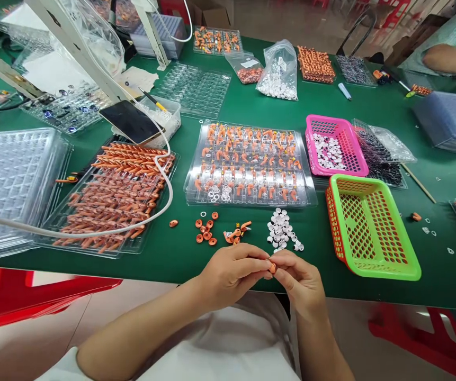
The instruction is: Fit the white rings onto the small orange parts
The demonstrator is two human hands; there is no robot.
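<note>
Gripping the small orange piece (273, 269) from both sides, my left hand (230, 276) and right hand (302, 280) are closed at the fingertips, left of the green basket (386, 266). The piece sits between them; my right hand is nearer the basket. White caps (281, 230) lie on the desk (319, 288), also left of the basket.

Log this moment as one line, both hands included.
left hand: fingers on orange piece | right hand: same piece | ahead: orange cups, white caps | rightward: green basket
</note>
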